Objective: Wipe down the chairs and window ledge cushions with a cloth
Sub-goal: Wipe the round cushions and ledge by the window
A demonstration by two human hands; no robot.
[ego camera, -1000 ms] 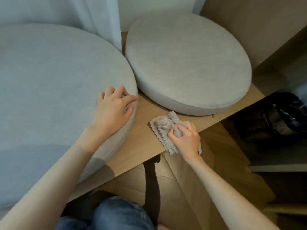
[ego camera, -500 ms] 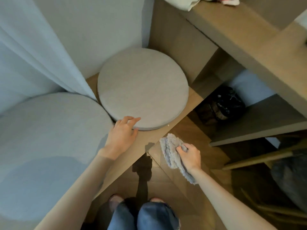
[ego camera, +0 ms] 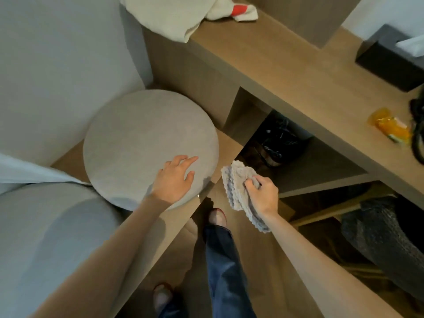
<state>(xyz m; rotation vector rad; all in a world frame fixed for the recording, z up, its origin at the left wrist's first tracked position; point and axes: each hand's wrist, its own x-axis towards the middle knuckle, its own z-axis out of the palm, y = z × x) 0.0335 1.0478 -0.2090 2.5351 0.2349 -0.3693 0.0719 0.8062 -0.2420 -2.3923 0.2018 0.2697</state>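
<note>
Grey, scallop-edged cloth (ego camera: 237, 191) is hanging bunched in the right hand (ego camera: 262, 196), just right of the round cushion (ego camera: 142, 143) and clear of its edge, over the floor. Fingers of that hand are curling round the cloth's middle, knuckles up. Folds are sticking out above the fist and trailing below the wrist. The forearm is coming in from the lower right.

Left hand (ego camera: 176, 180) is resting palm down on the near right part of the round cushion, fingers straight and spread, holding nothing. Its arm is reaching in from the lower left.

Round cushion is sitting on a wooden ledge (ego camera: 229, 145). Left of it, nearer the person, a larger grey cushion (ego camera: 46, 237) is lying close; contact cannot be confirmed. Right of the round cushion a wooden desk (ego camera: 298, 72) is standing, with a black bag (ego camera: 280, 138) in the opening beneath.
</note>
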